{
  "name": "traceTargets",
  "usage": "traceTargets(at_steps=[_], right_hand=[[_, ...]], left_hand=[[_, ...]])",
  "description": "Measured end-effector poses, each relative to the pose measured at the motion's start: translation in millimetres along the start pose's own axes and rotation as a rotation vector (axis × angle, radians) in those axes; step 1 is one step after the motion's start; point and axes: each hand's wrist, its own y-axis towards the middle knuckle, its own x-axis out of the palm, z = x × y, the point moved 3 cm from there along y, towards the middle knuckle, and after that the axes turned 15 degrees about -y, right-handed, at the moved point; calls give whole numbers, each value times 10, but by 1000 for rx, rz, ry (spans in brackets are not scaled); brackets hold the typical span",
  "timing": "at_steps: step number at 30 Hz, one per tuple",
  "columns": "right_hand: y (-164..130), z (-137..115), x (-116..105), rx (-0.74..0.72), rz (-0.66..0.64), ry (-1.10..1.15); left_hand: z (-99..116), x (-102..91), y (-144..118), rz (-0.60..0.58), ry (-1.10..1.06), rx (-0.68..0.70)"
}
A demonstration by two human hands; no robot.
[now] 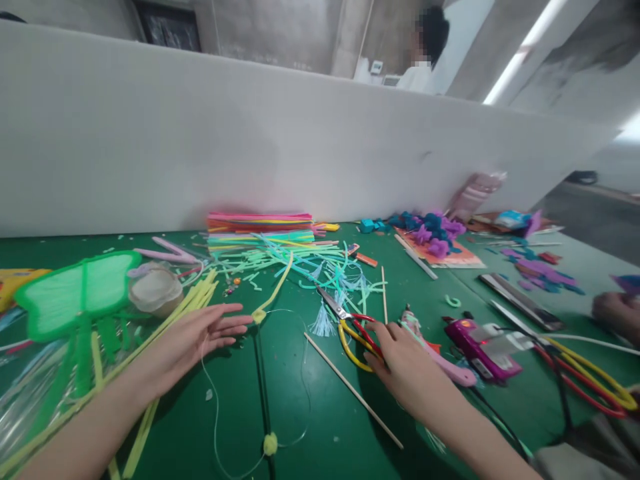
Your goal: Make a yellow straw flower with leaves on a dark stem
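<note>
- the left hand looked released, its fingers stretched out toward a fluffy yellow wound-wire knot at 2 o'clock; whether they touched, i could not tell.
- the knot's loose tail rose toward 1 o'clock, probably held up by its own stiffness.
- a thin clear thread curved slackly from the knot to a small fluffy yellow ball at 5 o'clock from the left hand, seemingly because nothing drew it taut.
- the right hand was grasping steel scissors with red and yellow handles by the red loop; the blades pointed to 10 o'clock, away from the fingers, presumably for safety.
- straight fuzzy wires in many colours lay stacked against the white partition, likely to leave working room on the green surface.
- counted: one knot, one ball, two scissors (the second red-and-yellow-handled pair at 3 o'clock from the right hand), two slim wooden sticks at 8 and 11 o'clock from it, one green butterfly-shaped frame left of everything, toward 9 o'clock; the stacked wires were too many to count.
</note>
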Motion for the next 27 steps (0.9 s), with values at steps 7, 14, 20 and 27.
traceTargets(at_steps=[7, 14, 20, 27], right_hand=[[323, -116, 241, 6, 21, 58], [189, -32, 94, 41, 45, 419], [-122, -38, -31, -81, -32, 934], [-192, -137, -174, -244, 30, 503]], left_hand=[[-340, -22, -322, -66, -346, -90], [-400, 40, -365, -155, -389, 120], [-352, 53, -300, -176, -657, 19], [-415, 23, -308, -215, -708, -8]])
